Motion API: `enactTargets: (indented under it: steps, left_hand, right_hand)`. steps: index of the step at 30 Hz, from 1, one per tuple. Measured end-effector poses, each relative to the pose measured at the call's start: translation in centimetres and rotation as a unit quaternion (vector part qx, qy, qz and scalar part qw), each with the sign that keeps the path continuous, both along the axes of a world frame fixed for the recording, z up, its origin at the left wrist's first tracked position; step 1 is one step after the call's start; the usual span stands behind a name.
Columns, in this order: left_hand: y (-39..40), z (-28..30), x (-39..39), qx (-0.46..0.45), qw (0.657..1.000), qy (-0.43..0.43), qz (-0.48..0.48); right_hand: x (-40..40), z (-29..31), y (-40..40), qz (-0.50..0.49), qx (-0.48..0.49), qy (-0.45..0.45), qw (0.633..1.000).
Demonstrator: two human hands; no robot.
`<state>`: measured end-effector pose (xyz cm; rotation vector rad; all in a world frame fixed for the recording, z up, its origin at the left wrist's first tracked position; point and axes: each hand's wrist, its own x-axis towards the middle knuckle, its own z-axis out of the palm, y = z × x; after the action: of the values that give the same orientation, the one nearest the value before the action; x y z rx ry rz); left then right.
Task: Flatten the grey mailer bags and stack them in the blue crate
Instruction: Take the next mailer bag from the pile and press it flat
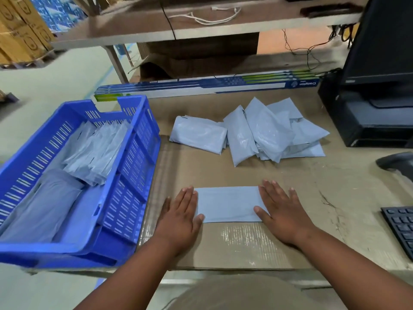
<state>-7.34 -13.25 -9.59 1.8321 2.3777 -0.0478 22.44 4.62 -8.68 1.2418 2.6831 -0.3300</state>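
A flat grey mailer bag (228, 204) lies on the cardboard-covered table in front of me. My left hand (181, 214) presses its left end with straight fingers. My right hand (280, 209) lies flat on its right end, thumb on the bag. A loose pile of puffy grey mailer bags (252, 133) sits farther back, to the right of centre. The blue crate (136, 166) stands at the left and holds several flattened grey bags (93, 153), some leaning in its far half, one lying in the near half.
A black keyboard (402, 227) is at the right edge, a dark scanner (395, 163) above it, and a monitor on a black stand (368, 113) at the back right. A long printed box (201, 87) lies along the table's back. A shelf runs overhead.
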Motion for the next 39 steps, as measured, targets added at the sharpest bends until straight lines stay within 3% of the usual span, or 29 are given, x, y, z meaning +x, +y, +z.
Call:
enactTargets:
  steps: [5,8,11,18,34,39]
  left_hand:
    - [-0.4,1.7,0.4,0.035,0.999,-0.035,0.022]
    - [2.8,2.6,2.9,0.091,0.994,-0.048,-0.035]
    - [5.0,1.3,6.2,0.079,0.991,-0.055,-0.089]
    - [4.6,-0.5,5.9,0.078,0.987,-0.047,-0.130]
    - [-1.0,1.7,-0.9,0.011,1.000,-0.014,-0.025]
    - [-0.7,1.7,-0.4,0.042,0.998,-0.040,-0.015]
  right_hand:
    - [0.6,1.2,-0.6,-0.055,-0.013,0.076,0.996]
    - [-2.6,2.5,-1.9,0.013,0.032,0.092,0.995]
    - [-5.8,1.7,-3.3,0.088,0.036,0.099,0.991]
    - [-6.3,-0.2,-4.0,0.121,0.019,0.090,0.988]
    - [1.7,0.4,-0.3,0.002,0.042,-0.004,0.999]
    - [2.6,0.9,0.3,0.002,-0.016,0.058,0.998]
